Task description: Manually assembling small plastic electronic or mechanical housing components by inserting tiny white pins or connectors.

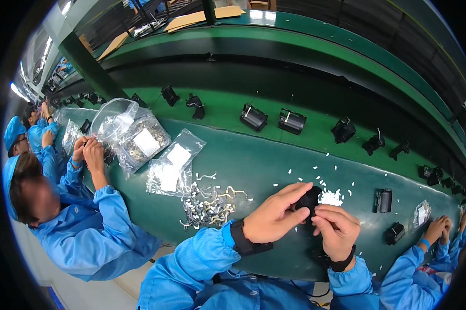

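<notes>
Your left hand (274, 214) wraps over a small black part (309, 199), fingers curled across its top, just right of the frame's centre and low down. Your right hand (336, 227) meets it from the right, thumb and forefinger pinched together against the part's lower edge; whether they nip something tiny there is too small to tell. Both hands hang just above the green bench (253, 165).

Just behind the part lies a heap of white bits (330, 197), with more scattered across the bench above it. Left of your left hand sits a tangle of metal clips (209, 204), and beyond that, toward the left, two clear bags (173, 163) and a bigger bag (134, 134) of small parts.

To the right, two black housings (384, 200) rest on the bench. Further up, on the lighter green belt (274, 111), black units (253, 118) stand in a row.

At the left edge a person in blue works with both hands (88, 150) raised; at the right edge another person's hands (440, 230) show.
</notes>
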A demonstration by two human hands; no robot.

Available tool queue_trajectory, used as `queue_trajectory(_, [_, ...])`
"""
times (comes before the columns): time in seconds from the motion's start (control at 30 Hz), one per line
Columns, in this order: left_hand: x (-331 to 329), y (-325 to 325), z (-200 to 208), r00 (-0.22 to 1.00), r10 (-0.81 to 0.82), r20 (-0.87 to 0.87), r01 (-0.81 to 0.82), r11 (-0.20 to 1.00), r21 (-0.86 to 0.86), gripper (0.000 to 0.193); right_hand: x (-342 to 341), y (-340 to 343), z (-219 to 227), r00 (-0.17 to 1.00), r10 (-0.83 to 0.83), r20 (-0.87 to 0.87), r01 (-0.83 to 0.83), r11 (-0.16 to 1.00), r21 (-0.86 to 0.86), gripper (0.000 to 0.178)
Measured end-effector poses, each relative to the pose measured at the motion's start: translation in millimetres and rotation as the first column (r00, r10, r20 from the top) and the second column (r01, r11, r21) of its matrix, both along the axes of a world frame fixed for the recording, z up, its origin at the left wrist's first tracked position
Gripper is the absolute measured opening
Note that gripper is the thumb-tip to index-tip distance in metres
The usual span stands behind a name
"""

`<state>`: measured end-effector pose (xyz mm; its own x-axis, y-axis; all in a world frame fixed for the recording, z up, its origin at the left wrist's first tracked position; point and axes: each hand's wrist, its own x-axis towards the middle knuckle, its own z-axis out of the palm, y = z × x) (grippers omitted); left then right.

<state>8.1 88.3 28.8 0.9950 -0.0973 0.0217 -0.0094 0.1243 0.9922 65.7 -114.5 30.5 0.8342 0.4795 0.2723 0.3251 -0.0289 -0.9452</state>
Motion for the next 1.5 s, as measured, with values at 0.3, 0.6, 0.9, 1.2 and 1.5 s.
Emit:
queue_trajectory(0.3, [0, 3, -4, 0.985, -0.027, 0.172, -0.02, 0.963, 0.268, 0.029, 13, -9, 1, 0.988, -0.087, 0.126, 0.098, 0.992, -0.081, 0.015])
queue_trajectory(0.6, [0, -2, -17, 0.959, 0.146, 0.244, -0.175, 0.979, 0.102, 0.02, 8, -2, 17, 0.846, -0.036, 0.532, 0.132, 0.981, -0.143, 0.032])
queue_trajectory(0.9, [-4, -13, -6, 0.979, 0.154, 0.135, -0.138, 0.983, -0.123, 0.015, 2, -1, 12, 0.733, 0.049, 0.679, 0.036, 0.993, -0.11, 0.027])
queue_trajectory(1.2, [-5, -4, -3, 0.951, 0.177, 0.254, -0.177, 0.984, -0.021, 0.012, 1, -3, 22, 0.705, 0.135, 0.697, 0.006, 0.981, -0.195, 0.029])
queue_trajectory(1.5, [-1, -14, -15, 0.915, 0.27, 0.3, -0.32, 0.938, 0.134, 0.014, 10, -9, 22, 0.801, 0.106, 0.59, 0.032, 0.975, -0.22, 0.023])
